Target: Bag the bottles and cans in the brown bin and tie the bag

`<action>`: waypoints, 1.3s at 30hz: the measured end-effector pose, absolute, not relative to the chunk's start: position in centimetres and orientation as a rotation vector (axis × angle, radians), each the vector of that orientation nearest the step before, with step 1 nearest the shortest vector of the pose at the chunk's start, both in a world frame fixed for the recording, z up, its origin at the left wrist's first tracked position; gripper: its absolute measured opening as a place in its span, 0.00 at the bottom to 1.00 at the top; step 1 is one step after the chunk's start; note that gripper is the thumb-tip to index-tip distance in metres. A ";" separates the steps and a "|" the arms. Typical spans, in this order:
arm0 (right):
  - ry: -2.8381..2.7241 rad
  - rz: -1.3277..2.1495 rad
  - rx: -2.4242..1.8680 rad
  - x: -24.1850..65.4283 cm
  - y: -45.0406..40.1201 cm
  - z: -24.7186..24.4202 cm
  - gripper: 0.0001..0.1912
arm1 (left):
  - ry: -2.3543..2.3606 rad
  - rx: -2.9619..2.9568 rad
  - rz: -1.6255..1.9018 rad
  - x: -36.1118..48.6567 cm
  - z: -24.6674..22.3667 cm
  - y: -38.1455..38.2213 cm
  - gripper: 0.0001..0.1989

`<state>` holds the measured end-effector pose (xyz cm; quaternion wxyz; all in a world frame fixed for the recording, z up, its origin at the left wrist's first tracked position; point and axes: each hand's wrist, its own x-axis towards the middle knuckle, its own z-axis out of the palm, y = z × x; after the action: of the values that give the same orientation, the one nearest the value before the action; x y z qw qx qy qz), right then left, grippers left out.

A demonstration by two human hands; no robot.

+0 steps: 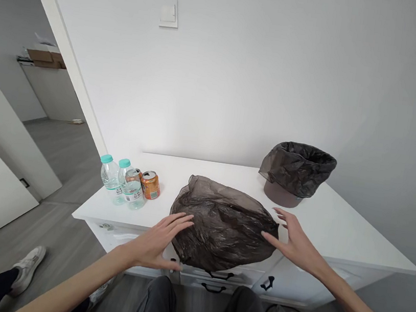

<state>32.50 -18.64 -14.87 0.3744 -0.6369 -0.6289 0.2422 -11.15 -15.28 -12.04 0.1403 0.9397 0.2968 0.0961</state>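
Note:
A dark, crumpled plastic garbage bag (223, 225) lies puffed up at the front edge of the white cabinet top, part of it hanging over the drawers. At its left side is my left hand (161, 240), fingers stretched out along the plastic and thumb well apart. My right hand (291, 240) is at the bag's right corner with thumb and fingers spread, the thumb tip over the plastic. Neither hand grips the bag. What is inside the bag, if anything, is hidden.
Behind on the right stands a brown trash can (283, 195) lined with another dark bag (294, 171). Two clear bottles with teal caps (125, 163) and orange cans (150, 185) stand at the left end of the cabinet top (352, 233). Another person's shoe (28, 270) shows lower left.

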 end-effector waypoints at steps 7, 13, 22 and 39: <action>-2.487 0.155 -1.420 33.2 -20.5 -17.9 0.49 | 1.043 2.891 0.065 -10.5 -17.3 -15.2 0.60; -2.481 -0.175 -1.457 33.0 -19.8 -21.3 0.46 | 1.142 2.996 0.276 -10.2 -20.3 -13.7 0.43; -2.358 -0.108 -1.432 34.8 -18.9 -23.1 0.22 | 1.088 2.600 0.599 -11.6 -18.4 -13.7 0.22; -1.866 0.420 -1.905 31.7 -13.0 -22.6 0.20 | 1.742 2.468 1.020 -6.4 -9.9 -8.7 0.22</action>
<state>31.71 -13.03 -22.60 0.2192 -0.6886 -0.6743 0.1519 -6.37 -8.74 -9.89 -0.0233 0.7738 0.5464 0.3197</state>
